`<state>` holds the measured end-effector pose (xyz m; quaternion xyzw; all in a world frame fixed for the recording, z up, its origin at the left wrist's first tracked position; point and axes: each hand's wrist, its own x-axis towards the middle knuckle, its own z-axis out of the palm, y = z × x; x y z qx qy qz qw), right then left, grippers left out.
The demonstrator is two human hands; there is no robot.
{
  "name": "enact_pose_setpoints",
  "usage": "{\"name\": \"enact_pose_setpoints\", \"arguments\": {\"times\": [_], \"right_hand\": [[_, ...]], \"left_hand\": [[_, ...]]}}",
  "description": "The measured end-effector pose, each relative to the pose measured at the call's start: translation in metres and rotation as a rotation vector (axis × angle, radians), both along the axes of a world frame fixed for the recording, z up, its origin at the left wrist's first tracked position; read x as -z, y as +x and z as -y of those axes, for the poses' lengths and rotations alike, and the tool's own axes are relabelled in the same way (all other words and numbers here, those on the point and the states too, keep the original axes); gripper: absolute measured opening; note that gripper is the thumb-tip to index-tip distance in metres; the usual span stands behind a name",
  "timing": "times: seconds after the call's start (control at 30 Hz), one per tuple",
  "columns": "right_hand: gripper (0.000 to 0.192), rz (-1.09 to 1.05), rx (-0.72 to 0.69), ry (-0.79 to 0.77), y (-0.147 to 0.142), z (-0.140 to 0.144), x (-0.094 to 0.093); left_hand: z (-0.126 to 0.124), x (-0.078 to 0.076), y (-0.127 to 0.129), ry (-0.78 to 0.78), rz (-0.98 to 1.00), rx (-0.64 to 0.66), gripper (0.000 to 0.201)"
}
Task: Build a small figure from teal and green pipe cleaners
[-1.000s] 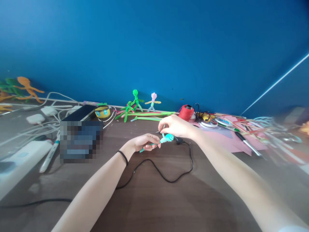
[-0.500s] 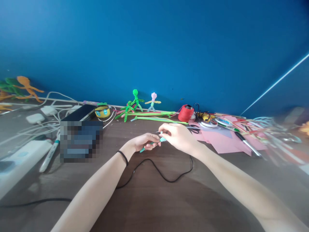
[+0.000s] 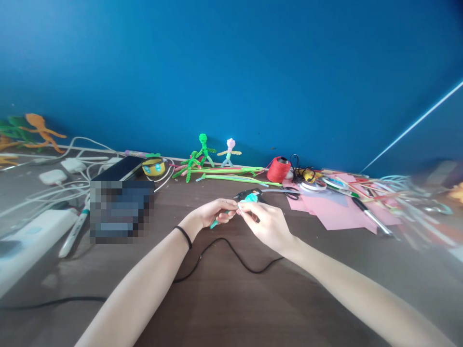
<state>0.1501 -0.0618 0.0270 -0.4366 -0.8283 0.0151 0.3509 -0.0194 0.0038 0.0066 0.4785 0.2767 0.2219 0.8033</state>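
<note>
Blue wall behind a cluttered brown desk (image 3: 231, 308), seen from our head camera. Our left hand (image 3: 213, 213) and right hand (image 3: 265, 224) meet mid-desk, fingers pinched narrow on a turquoise pipe cleaner (image 3: 246, 200) held between them just above the wood. A black cable (image 3: 242, 260) loops below. Green pipe-cleaner figures (image 3: 198, 156), a red spool (image 3: 278, 168) and pink paper (image 3: 325, 209) lie behind

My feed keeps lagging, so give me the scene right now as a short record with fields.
left hand: pinches the teal pipe cleaner
right hand: fingertips on the same pipe cleaner's coiled end
behind the hands: black glue gun, its cord looping on the wooden table
back edge: green pipe-cleaner figure, red thread spool
right side: pink paper sheets
</note>
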Motion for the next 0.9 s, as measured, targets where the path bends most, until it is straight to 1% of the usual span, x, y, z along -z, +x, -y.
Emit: {"name": "enact_pose_setpoints", "arguments": {"times": [0.07,0.13,0.23,0.33,0.4,0.5,0.57,0.7,0.9], "right_hand": [[0.017,-0.101,-0.050,-0.021,0.003,0.003,0.004],[0.016,-0.200,-0.053,-0.086,0.005,0.003,0.008],[0.014,-0.380,-0.004,-0.272,0.006,0.001,0.012],[0.016,-0.586,0.009,-0.539,0.007,-0.003,0.015],[0.018,-0.721,-0.004,-0.686,0.008,-0.007,0.017],[0.022,-0.912,-0.029,-0.801,0.010,-0.013,0.020],[0.024,-0.996,-0.039,-0.855,0.011,-0.016,0.022],[0.024,-1.022,-0.077,-0.916,0.011,-0.016,0.026],[0.022,-0.911,-0.124,-0.915,0.006,-0.010,0.022]], "left_hand": [[-0.001,0.003,-0.001,-0.012,0.027,-0.021,0.009],[-0.002,0.005,-0.001,-0.025,0.058,-0.032,0.008],[-0.003,0.006,-0.003,-0.045,0.096,-0.028,0.006],[-0.003,0.006,-0.003,-0.054,0.101,-0.025,0.006],[-0.003,0.005,-0.003,-0.051,0.100,-0.026,0.007],[-0.003,0.006,-0.003,-0.051,0.103,-0.026,0.008],[-0.003,0.006,-0.003,-0.053,0.105,-0.026,0.009],[-0.003,0.006,-0.003,-0.052,0.113,-0.031,0.008],[-0.001,0.004,-0.003,-0.057,0.119,-0.034,0.006]]}}
